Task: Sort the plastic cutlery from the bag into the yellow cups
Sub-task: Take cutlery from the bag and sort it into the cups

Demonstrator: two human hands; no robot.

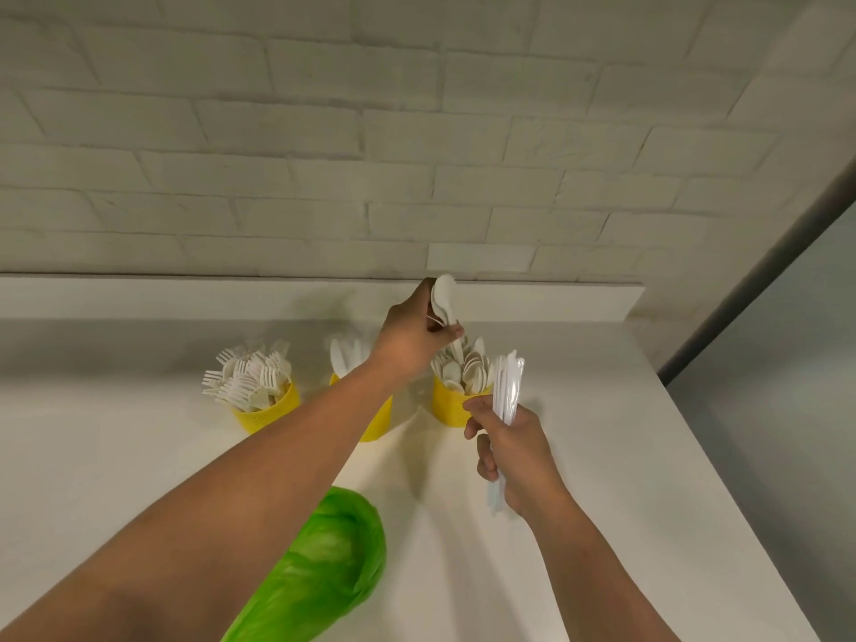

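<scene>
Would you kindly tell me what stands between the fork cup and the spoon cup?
In the head view, a third yellow cup holding knives, partly hidden behind the left forearm.

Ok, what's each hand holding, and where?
The left hand pinches white spoons just below the bowls; right hand grips a cutlery bundle around its middle.

Brightness: moderate, even indoor light with a dull greenish-grey cast.
Shadows: soft, blurred patches on the counter [116, 502] just below the yellow cups [266, 412], mid-frame.
Contrast: low; white cutlery [250, 377] barely stands out from the counter.
Distortion: wide-angle; wall [324, 132] lines and counter edge bend toward the corners.
Sharpness: slightly soft overall; spoon [443, 298] in the left hand [412, 335] smeared.
</scene>
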